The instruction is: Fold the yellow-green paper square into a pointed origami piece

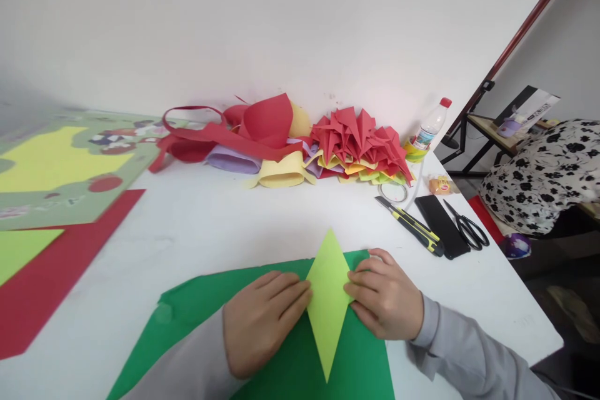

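A folded yellow-green paper (329,300) in a tall diamond shape lies over a large sheet of green paper (201,306), its points facing toward and away from me. My left hand (268,319) grips its left corner, fingers pressed together along that edge and the thumb hidden. At the opposite corner, my right hand (387,294) pinches the paper between bent fingers and thumb. Both wrists rest low over the table, in grey sleeves.
Red folded paper spikes (349,137) and curled paper pieces (267,131) line the wall. At right are a utility knife (412,225), black case (442,225), scissors (466,228), tape roll (392,192) and bottle (429,128). Red paper (65,275) lies left; a person (548,175) is beyond the table.
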The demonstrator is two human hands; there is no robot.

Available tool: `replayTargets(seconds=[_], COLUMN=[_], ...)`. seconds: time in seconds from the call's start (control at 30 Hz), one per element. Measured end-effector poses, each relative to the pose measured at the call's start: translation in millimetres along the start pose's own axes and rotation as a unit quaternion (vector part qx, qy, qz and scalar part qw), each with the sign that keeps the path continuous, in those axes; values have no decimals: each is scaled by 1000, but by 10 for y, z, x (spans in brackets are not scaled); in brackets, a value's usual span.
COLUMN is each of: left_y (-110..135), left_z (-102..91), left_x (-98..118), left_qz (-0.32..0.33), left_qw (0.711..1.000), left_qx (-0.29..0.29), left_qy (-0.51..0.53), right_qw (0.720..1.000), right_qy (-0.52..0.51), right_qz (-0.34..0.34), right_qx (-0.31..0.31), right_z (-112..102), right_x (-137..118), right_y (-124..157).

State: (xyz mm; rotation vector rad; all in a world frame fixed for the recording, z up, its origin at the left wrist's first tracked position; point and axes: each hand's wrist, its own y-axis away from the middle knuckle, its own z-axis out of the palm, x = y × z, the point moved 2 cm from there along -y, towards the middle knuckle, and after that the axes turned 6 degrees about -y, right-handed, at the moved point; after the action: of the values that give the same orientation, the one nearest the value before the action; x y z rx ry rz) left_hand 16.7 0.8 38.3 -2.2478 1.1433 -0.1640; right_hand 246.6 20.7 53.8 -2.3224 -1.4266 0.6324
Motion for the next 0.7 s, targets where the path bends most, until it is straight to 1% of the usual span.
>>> replayTargets(seconds=[0.1, 0.17, 0.27, 0.37, 0.5, 0.6, 0.7], left_y=[27, 32, 30, 13, -38, -58, -39], left_z=[11, 12, 21, 37, 39, 40, 58], left_x=[41, 70, 73, 41, 17, 23, 48], left_qz=[43, 57, 46, 38, 37, 21, 21], left_qw=[998, 996, 997, 998, 999, 1000, 1000], left_qx=[-5, -11, -10, -5, -6, -3, 4], left_qy=[-54, -67, -57, -40, -18, 0, -16], right_qw=[1000, 1000, 1000, 999, 994, 994, 995], right_qy=[-6, -5, 7, 39, 87, 81, 70], right_qz=[-3, -2, -8, -26, -50, -47, -44], right_qx=[-6, -1, 2, 3, 41, 60, 59], right_z=[12, 18, 24, 34, 62, 87, 98], right_x=[17, 18, -1, -30, -35, -7, 12], right_y=[4, -1, -20, -43, -63, -63, -54])
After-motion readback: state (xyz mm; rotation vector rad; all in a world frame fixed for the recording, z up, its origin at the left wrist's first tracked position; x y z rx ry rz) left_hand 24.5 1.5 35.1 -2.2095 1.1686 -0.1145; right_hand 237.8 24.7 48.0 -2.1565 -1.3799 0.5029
